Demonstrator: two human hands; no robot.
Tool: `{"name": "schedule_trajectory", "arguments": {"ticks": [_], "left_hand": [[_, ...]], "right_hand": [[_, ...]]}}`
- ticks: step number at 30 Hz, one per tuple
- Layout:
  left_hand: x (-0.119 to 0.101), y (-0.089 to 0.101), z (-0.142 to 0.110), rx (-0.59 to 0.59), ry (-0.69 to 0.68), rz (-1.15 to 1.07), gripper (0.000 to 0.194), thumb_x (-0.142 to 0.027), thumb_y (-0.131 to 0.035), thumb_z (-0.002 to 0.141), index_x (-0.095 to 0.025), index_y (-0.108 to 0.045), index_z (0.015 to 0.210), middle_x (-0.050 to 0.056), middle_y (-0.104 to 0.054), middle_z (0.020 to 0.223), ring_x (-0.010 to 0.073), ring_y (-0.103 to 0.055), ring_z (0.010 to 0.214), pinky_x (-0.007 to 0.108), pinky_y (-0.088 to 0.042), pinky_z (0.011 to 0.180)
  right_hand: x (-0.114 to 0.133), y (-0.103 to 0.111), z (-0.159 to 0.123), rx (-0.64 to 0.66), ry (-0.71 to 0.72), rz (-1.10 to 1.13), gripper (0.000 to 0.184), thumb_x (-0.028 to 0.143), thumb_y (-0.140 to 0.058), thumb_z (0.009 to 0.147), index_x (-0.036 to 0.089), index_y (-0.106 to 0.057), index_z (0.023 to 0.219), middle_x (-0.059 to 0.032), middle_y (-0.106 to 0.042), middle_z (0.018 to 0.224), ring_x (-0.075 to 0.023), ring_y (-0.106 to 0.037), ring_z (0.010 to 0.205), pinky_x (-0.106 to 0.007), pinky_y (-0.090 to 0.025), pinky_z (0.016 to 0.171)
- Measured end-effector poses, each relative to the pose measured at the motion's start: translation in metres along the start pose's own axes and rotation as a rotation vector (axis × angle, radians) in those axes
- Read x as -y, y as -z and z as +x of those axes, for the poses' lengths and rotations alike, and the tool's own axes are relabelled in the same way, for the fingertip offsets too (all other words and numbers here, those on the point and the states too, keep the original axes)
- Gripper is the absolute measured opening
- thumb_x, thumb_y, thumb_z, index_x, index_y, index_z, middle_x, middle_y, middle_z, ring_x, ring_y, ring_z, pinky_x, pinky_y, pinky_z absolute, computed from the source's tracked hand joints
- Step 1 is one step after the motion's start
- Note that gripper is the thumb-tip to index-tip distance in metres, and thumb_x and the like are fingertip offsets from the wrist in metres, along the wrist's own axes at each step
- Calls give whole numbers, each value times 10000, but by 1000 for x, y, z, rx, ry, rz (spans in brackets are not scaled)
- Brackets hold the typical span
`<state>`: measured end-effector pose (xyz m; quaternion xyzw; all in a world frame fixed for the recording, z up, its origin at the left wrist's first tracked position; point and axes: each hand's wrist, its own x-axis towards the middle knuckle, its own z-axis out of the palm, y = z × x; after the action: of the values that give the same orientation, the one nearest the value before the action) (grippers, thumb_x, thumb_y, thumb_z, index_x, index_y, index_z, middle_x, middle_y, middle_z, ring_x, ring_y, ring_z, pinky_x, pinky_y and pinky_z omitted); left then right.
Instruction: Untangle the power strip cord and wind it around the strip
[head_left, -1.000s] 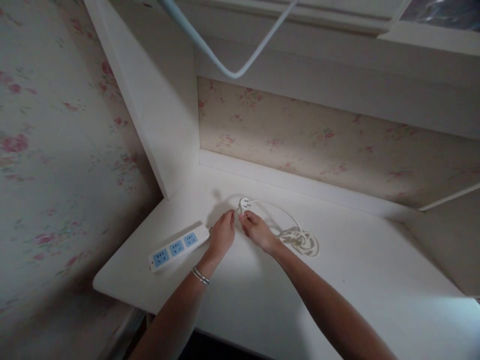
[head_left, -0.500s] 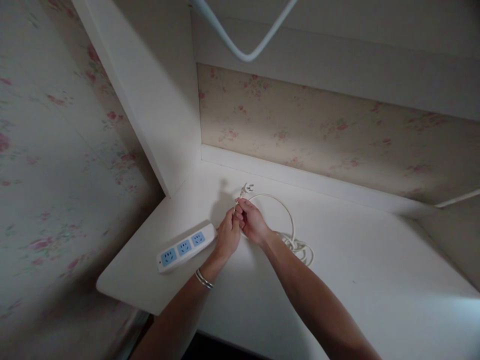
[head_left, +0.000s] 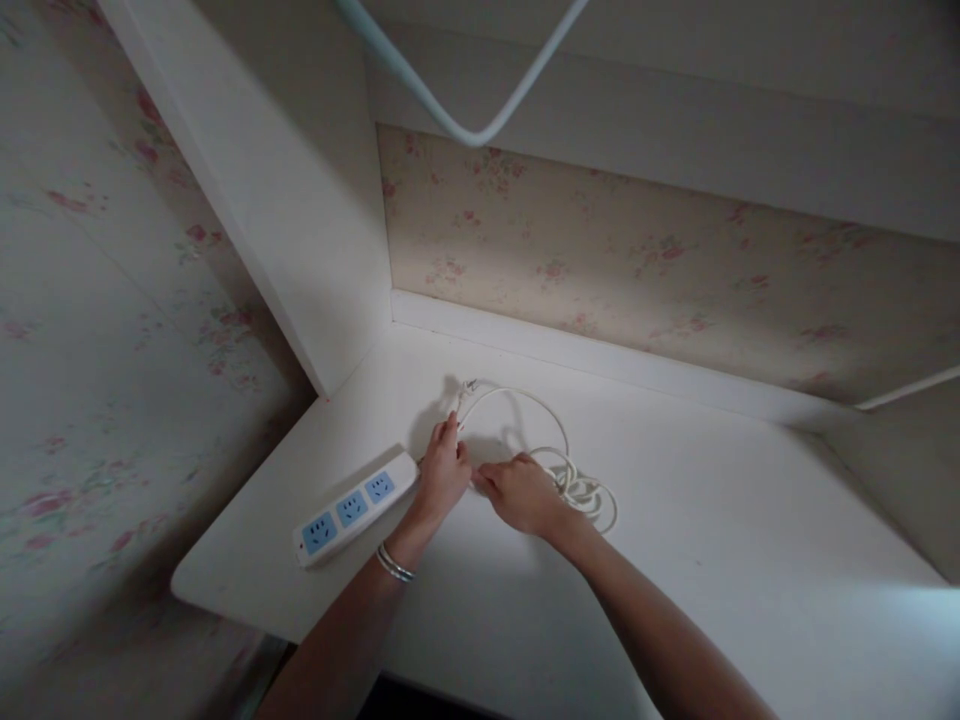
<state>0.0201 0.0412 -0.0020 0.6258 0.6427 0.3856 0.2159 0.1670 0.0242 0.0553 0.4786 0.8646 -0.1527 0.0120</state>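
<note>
A white power strip [head_left: 354, 508] with three blue sockets lies on the white desk [head_left: 712, 560] near its left edge. Its white cord [head_left: 551, 440] loops away behind my hands to a loose coil [head_left: 589, 490], and the plug [head_left: 469, 388] sticks up at the loop's far end. My left hand [head_left: 442, 472], a bracelet on its wrist, pinches the cord just below the plug. Beside it, my right hand [head_left: 517, 492] is closed low over the cord next to the coil.
A white side panel [head_left: 300, 200] rises left of the desk and a floral-papered back wall [head_left: 637, 260] stands behind it. A pale cable [head_left: 457, 125] hangs in a loop from the shelf above. The desk's front left corner is near the strip.
My right hand has let go near the plug and dropped down toward the coil. My left hand now holds the cord below the plug. The view shifted slightly.
</note>
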Motion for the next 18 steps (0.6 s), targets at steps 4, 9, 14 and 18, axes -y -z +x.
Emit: {"name": "schedule_trajectory", "arguments": {"ticks": [4, 9, 14, 18], "left_hand": [[0, 0, 2, -24, -12, -2, 396, -151, -394, 908, -156, -500, 1289, 114, -604, 1099, 211, -569, 1068, 331, -452, 941], [4, 1, 4, -85, -18, -67, 391, -138, -441, 886, -171, -519, 1267, 104, -622, 1122, 203, -585, 1029, 328, -470, 908], [0, 2, 1, -58, -70, -106, 374, -141, -431, 894, -182, -542, 1248, 91, -635, 1137, 186, -594, 1030, 319, -469, 925], [-4, 3, -3, -22, -99, -107, 392, -121, -435, 887, -202, -546, 1254, 73, -617, 1235, 186, -575, 1125, 333, -449, 988]], "right_hand": [[-10, 0, 9, 134, 44, 516, 339, 406, -427, 922, 192, -649, 780, -44, -677, 736, -185, -615, 731, -307, -415, 741], [-22, -18, 18, 224, -8, 1046, 260, 396, -506, 869, 174, -642, 866, -24, -670, 789, -131, -598, 687, -264, -458, 673], [-18, -25, 39, 10, -276, 1478, 275, 409, -589, 806, 186, -629, 963, -55, -654, 945, -126, -602, 756, -290, -484, 746], [-11, -17, 61, -118, -274, 1557, 313, 447, -536, 829, 210, -598, 1024, -47, -646, 994, -134, -604, 844, -260, -485, 749]]}}
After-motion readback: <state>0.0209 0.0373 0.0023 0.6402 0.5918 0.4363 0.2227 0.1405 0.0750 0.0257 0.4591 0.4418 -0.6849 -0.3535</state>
